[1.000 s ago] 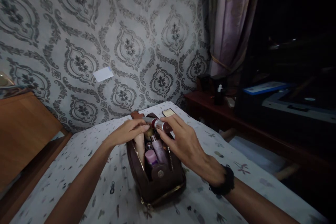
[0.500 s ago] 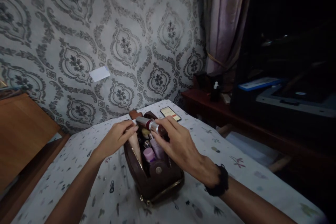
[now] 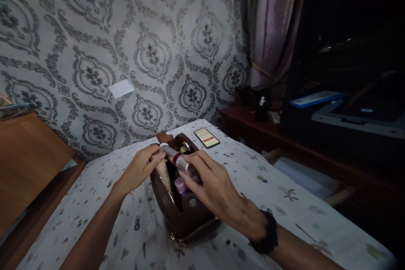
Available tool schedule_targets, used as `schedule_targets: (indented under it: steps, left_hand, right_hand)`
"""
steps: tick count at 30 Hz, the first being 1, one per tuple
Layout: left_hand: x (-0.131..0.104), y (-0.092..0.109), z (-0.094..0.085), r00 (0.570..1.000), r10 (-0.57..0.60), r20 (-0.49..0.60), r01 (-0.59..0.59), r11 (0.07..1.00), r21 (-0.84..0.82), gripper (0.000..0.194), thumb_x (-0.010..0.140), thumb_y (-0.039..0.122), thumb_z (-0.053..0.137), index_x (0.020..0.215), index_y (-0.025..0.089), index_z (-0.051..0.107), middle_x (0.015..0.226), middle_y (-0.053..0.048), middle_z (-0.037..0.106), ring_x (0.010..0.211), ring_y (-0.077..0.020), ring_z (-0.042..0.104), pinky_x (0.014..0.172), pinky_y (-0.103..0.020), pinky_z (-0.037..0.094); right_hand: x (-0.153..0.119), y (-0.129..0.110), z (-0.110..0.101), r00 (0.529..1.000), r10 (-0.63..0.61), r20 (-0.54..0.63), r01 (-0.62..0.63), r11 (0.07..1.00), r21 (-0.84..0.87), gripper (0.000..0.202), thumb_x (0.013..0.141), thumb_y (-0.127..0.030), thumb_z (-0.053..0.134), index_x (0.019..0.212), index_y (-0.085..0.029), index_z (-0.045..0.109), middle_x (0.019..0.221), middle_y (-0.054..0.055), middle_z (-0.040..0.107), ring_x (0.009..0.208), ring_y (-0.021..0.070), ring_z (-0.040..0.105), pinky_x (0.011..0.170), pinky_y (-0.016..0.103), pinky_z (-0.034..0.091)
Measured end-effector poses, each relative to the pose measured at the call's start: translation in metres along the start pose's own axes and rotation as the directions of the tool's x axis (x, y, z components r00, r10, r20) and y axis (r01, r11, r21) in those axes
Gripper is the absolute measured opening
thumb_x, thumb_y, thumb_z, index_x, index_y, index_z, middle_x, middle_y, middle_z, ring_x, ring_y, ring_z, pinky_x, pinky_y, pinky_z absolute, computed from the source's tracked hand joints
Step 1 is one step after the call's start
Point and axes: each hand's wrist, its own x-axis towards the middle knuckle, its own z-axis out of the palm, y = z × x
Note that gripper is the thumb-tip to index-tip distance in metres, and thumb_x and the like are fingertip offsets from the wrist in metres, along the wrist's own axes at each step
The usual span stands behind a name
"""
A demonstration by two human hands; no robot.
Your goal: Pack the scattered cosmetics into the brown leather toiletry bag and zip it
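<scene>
My right hand [image 3: 211, 185], with a black band at its wrist, is closed around a silver cylinder with a dark red band [image 3: 176, 159]. The cylinder is tilted over an open brown zip bag [image 3: 171, 215] on the bed. At the bag's far left edge, my left hand [image 3: 142, 168] pinches the rim; its fingertips lie close to the cylinder's far end. Inside the bag, a pale, beige tapered item [image 3: 163, 175] lies along the left side, and a purple-lidded container [image 3: 180, 184] stands nearer the front. My right hand hides part of the contents.
A phone with a lit screen [image 3: 206, 138] lies on the patterned sheet [image 3: 126, 228] beyond the bag. Wooden furniture [image 3: 31, 164] stands at left. On the right, a dark red shelf [image 3: 243, 114] holds a small dropper bottle [image 3: 262, 109].
My right hand has moved slightly down with the silver cylinder, which now covers more of the bag's opening. My left hand stays at the bag's rim.
</scene>
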Motion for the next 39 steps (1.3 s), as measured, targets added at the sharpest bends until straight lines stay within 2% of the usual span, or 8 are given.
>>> schedule_targets:
  steps: [2,8,13,23,28,30,35,39]
  left_hand:
    - [-0.002,-0.002,0.002,0.999,0.017,-0.028,-0.017,1.0,0.004,0.038,0.1,0.047,0.039,0.092,0.018,0.063,0.09,-0.005,0.067,0.085,-0.0214,0.06,0.079,-0.031,0.044]
    - [-0.007,-0.011,0.008,0.994,0.053,-0.093,-0.057,0.998,-0.038,0.034,0.098,0.044,0.046,0.118,0.02,0.058,0.118,-0.01,0.065,0.11,-0.0258,0.059,0.095,-0.036,0.044]
    - [-0.009,-0.013,0.008,0.994,0.085,-0.063,-0.088,0.995,-0.045,0.032,0.099,0.04,0.045,0.12,0.02,0.059,0.118,-0.01,0.065,0.111,-0.0248,0.06,0.097,-0.035,0.044]
    - [-0.008,-0.015,0.007,0.996,0.09,0.001,-0.09,0.996,-0.025,0.041,0.101,0.042,0.039,0.129,0.019,0.058,0.12,-0.013,0.064,0.115,-0.0271,0.058,0.104,-0.04,0.042]
    - [-0.009,-0.013,0.005,0.997,0.077,0.018,-0.076,0.996,-0.049,0.042,0.101,0.042,0.041,0.134,0.021,0.055,0.135,-0.014,0.06,0.127,-0.0283,0.053,0.111,-0.042,0.038]
    - [-0.009,-0.011,0.002,0.998,0.058,0.024,-0.057,0.997,-0.054,0.042,0.1,0.042,0.042,0.136,0.022,0.052,0.138,-0.013,0.059,0.128,-0.0281,0.053,0.109,-0.041,0.04]
    - [-0.001,-0.001,-0.001,0.996,0.041,0.08,-0.035,0.997,-0.074,0.034,0.098,0.042,0.049,0.124,0.021,0.055,0.12,-0.009,0.066,0.113,-0.0258,0.061,0.096,-0.035,0.046]
    - [0.008,0.003,0.004,0.995,0.058,0.079,-0.051,0.995,-0.087,0.027,0.094,0.038,0.056,0.115,0.021,0.058,0.109,-0.005,0.068,0.102,-0.0236,0.063,0.089,-0.032,0.046]
  right_hand:
    - [-0.002,-0.001,0.002,0.999,-0.025,0.027,0.025,0.999,-0.024,0.018,0.091,-0.013,0.06,0.107,-0.019,0.055,0.096,0.006,0.062,0.083,0.0218,0.064,0.07,0.033,0.054]
    - [-0.006,-0.004,0.011,0.993,-0.112,0.039,0.116,0.985,-0.13,0.016,0.091,-0.012,0.059,0.105,-0.017,0.054,0.097,0.008,0.063,0.084,0.0228,0.065,0.073,0.034,0.056]
    - [-0.008,-0.006,0.015,0.992,-0.09,0.087,0.108,0.966,-0.237,0.017,0.088,-0.013,0.064,0.102,-0.019,0.055,0.098,0.007,0.065,0.082,0.0244,0.063,0.072,0.038,0.054]
    - [-0.01,-0.006,0.015,0.991,-0.095,0.09,0.111,0.976,-0.188,0.009,0.092,-0.014,0.056,0.099,-0.02,0.055,0.095,0.008,0.065,0.086,0.0242,0.063,0.076,0.039,0.052]
    - [-0.008,-0.003,0.013,0.999,-0.034,-0.024,0.031,0.995,-0.09,0.01,0.095,-0.017,0.054,0.104,-0.021,0.054,0.094,0.007,0.064,0.084,0.0233,0.063,0.075,0.038,0.054]
    - [-0.006,-0.002,0.01,0.997,0.003,-0.081,-0.007,0.999,-0.052,0.008,0.096,-0.018,0.054,0.103,-0.021,0.054,0.092,0.006,0.063,0.083,0.0223,0.062,0.074,0.036,0.054]
    - [0.0,0.002,0.002,0.982,0.03,-0.186,-0.034,0.999,-0.018,0.013,0.094,-0.018,0.059,0.106,-0.021,0.054,0.093,0.006,0.063,0.083,0.0214,0.063,0.073,0.033,0.053]
    - [0.002,0.004,-0.002,0.977,0.02,-0.211,-0.027,0.999,-0.032,0.013,0.094,-0.019,0.058,0.106,-0.022,0.054,0.091,0.005,0.064,0.082,0.021,0.065,0.072,0.033,0.054]
